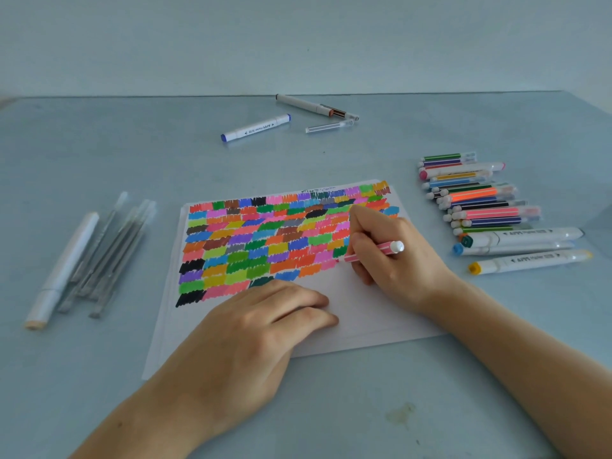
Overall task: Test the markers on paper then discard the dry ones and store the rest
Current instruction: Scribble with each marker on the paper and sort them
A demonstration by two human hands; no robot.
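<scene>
While the head view looks down on the table (99, 376), a pink marker (374, 251) is pinched in the curled fingers of the right hand (394, 256), its tip set on the paper (357, 309) at the right end of a row of swatches (265, 240). The paper is pressed flat by the left hand (251, 329), whose fingers lie loosely bent on the blank lower part and hold nothing. Capped markers are gathered in a row (480, 200) to the right of the paper, with three thick ones (523, 250) nearest. A pale group (96, 253) lies to the left, well apart from the paper, and a blue-capped marker (255, 127) and two pens (318, 109) lie beyond its far edge. Which group is meant for discarding cannot be told.

A smear is judged likely if the right palm is dragged across the fresh ink just beside it. The new mark may be lost among the crowded swatches, so a weak marker could be passed as good. Should the left hand be lifted, the sheet may slide under the stroke. No cap for the pink marker is seen loose; if it is mislaid, the tip may dry.
</scene>
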